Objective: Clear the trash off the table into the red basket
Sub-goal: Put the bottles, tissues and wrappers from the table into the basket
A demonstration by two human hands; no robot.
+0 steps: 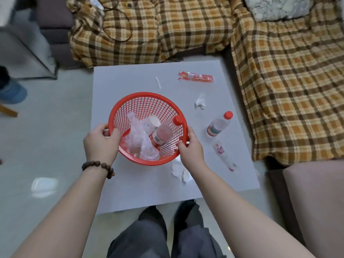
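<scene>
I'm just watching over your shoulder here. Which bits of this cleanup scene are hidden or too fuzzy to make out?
All from the head view:
- Bottom of the red basket: covered by the clear plastic bag and a bottle.
- White tissue near the right hand: partly hidden behind hand and basket.
- Label print on the standing bottle and the tube wrapper: too small and blurred.
- Left hand fingertips: curled over the rim, out of sight.

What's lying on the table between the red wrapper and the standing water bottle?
A crumpled white tissue lies between the red wrapper and the bottle, seen in the head view.
</scene>
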